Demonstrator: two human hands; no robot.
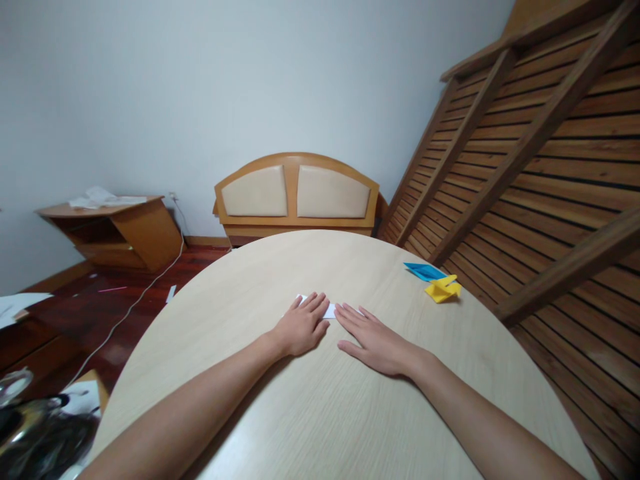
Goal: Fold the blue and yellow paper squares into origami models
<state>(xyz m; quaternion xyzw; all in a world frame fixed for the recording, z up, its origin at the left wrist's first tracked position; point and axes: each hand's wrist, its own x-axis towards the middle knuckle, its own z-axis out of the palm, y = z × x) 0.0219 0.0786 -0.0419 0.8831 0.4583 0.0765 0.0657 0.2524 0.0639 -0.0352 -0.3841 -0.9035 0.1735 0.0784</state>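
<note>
A small piece of white paper point(329, 311) lies flat on the round wooden table point(270, 427), mostly covered by my hands. My left hand point(303, 327) rests over it, palm down with the fingers stretched out. At the paper's right end, the fingertips of my right hand point(373, 340) touch it, with the fingers extended and the thumb apart. How the paper is folded under the hands is hidden.
Toward the table's right edge sit a blue folded paper boat point(424, 271) and a yellow folded paper figure point(443, 289). A slatted wooden frame point(540, 173) leans close on the right. Behind the table stands a padded headboard point(293, 190); a low cabinet point(145, 233) is at left.
</note>
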